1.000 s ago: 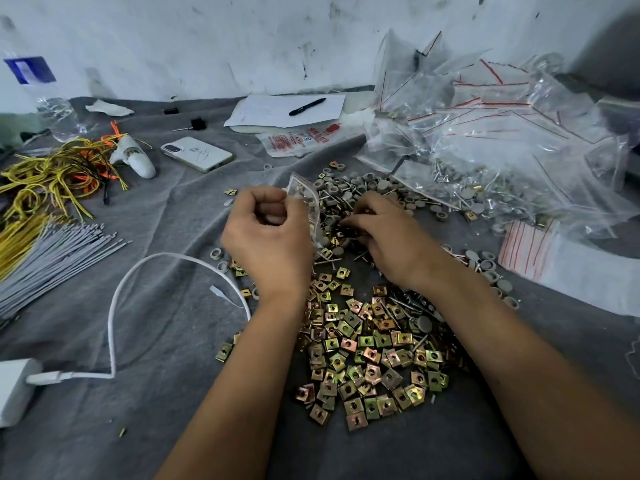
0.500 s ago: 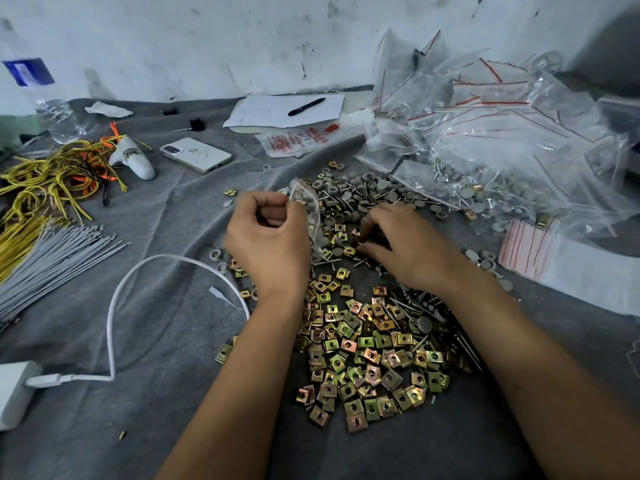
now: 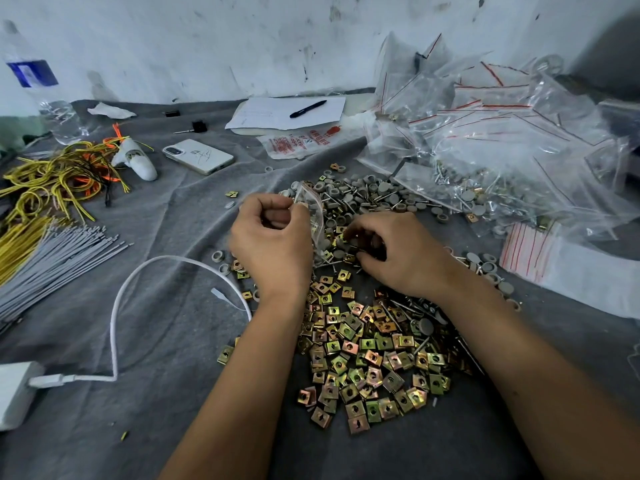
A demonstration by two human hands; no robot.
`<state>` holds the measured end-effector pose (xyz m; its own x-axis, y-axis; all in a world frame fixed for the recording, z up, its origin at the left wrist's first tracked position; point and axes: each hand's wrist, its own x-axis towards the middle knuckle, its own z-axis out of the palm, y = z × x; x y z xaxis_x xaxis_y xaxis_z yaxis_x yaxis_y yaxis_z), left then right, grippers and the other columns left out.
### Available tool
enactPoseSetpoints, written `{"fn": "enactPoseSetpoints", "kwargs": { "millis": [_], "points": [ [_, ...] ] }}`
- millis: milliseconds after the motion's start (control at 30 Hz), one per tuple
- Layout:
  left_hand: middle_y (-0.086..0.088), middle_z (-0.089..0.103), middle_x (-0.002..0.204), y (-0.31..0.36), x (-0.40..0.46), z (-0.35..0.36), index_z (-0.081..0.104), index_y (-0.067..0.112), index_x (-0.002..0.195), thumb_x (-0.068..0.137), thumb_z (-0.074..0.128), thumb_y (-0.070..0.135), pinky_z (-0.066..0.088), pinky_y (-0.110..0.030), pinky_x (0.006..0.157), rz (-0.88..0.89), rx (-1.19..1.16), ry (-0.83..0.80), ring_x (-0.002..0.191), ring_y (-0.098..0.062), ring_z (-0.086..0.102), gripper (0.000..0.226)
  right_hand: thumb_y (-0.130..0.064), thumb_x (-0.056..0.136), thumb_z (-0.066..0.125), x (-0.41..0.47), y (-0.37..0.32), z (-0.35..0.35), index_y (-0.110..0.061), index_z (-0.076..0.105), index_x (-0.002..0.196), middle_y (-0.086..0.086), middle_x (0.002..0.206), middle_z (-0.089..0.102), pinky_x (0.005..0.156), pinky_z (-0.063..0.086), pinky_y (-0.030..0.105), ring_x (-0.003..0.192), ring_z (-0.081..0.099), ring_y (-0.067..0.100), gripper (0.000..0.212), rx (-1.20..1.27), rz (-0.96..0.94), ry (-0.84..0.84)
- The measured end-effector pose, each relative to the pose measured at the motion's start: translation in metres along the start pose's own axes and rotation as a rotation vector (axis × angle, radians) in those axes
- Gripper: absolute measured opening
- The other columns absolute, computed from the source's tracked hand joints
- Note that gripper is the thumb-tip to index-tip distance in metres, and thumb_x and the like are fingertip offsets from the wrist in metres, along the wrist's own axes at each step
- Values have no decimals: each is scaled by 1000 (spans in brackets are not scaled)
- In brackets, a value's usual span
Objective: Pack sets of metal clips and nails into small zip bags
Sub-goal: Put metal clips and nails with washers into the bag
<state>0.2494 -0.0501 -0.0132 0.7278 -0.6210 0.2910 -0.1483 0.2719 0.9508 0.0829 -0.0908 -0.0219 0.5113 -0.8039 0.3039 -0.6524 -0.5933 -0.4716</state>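
Grey cloth point(image 3: 145, 341) | left hand point(image 3: 273, 244) pinches zip bag point(image 3: 313, 209) | right hand point(image 3: 398, 252) fingers curled on clips point(image 3: 363, 358), grip unclear

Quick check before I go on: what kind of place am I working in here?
Probably an informal hand-packing workstation, not a factory line: loose metal clips heaped on a grey cloth, a pile of filled zip bags, and bundled grey cable ties beside a scuffed white wall.

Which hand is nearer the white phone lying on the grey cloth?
Left. The left hand, pinching the small clear zip bag, sits just right of the white phone and nearer the person; the right hand lies farther right.
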Motion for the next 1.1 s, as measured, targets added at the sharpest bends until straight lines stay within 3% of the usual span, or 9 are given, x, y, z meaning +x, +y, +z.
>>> {"fn": "enactPoseSetpoints", "kwargs": {
  "millis": [167,267,400,533,667,833,933,1033,1100],
  "points": [
    [15,60,56,0,-3,3,70,17,76,80,72,4,43,-19,51,6,63,-84,51,0,51,14,-29,79,87,1,1,-3,-24,78,96,-24,75,56,60,38,3,73,57,-10,20,-5,66,114],
    [8,67,64,1,-7,4,70,16,77,82,72,4,46,-22,52,49,119,-175,56,-5,58,13,-32,75,90,2,3,-5,-26,79,92,-21,67,58,52,38,7,62,56,-10,21,29,143,206],
    [-1,70,70,1,-9,3,71,13,79,82,72,2,55,-33,56,93,161,-250,65,-21,67,11,-22,79,87,3,7,-5,-18,80,99,-16,76,66,55,40,3,64,58,-15,21,72,175,274],
    [0,70,71,1,-10,3,71,13,79,82,73,3,56,-34,59,80,168,-258,65,-19,67,12,-18,85,82,3,6,-5,-18,77,110,-6,90,73,60,36,1,67,54,-7,26,45,193,318],
    [-3,71,72,1,-10,4,72,13,81,84,75,5,61,-41,62,57,175,-323,68,-24,70,8,-18,81,86,-2,-6,-11,-16,75,97,-7,81,69,61,49,11,71,64,6,19,228,-34,476],
    [0,71,70,1,-13,6,72,14,80,84,75,5,59,-35,58,82,180,-348,66,-21,69,11,-11,82,85,-1,-12,-8,-14,80,107,-3,96,74,77,48,13,82,62,1,26,102,-119,362],
    [-1,71,70,1,-13,6,72,14,79,85,75,5,60,-36,59,67,170,-341,67,-21,70,12,-9,81,85,-1,-10,-6,-16,78,111,-5,93,75,72,46,7,77,64,-5,31,143,-71,354],
    [-2,71,71,1,-13,6,72,14,80,85,75,5,61,-41,61,49,159,-335,67,-24,70,11,-9,84,83,-1,-9,-5,-15,76,110,-5,92,75,63,54,10,79,70,-3,27,222,-32,429],
    [-1,71,71,0,-12,6,72,15,80,84,75,5,60,-39,61,46,154,-317,67,-23,69,11,-10,87,80,-1,-8,-4,-12,75,108,-6,91,72,59,50,3,82,67,-12,22,237,-18,494]
  ]
}}
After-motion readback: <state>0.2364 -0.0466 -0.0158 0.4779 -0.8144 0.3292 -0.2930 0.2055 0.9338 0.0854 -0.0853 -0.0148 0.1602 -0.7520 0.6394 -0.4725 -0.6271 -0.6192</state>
